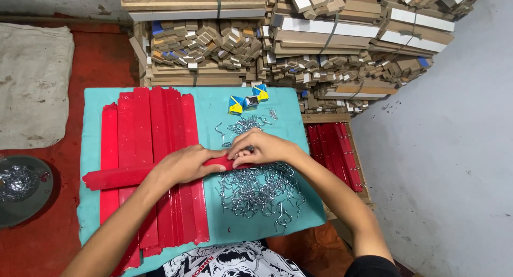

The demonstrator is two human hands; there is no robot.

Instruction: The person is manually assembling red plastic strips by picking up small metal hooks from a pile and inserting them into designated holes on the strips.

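Head view, red strip (115,177) end (hidden) under right hand (262,147), left hand (184,164)

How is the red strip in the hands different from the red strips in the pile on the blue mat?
The held red strip lies crosswise, on top of the pile of red strips, which run lengthwise, away from the person. The held one is gripped by the left hand and right hand; the pile lies untouched. Both are the same bright red, long and flat.
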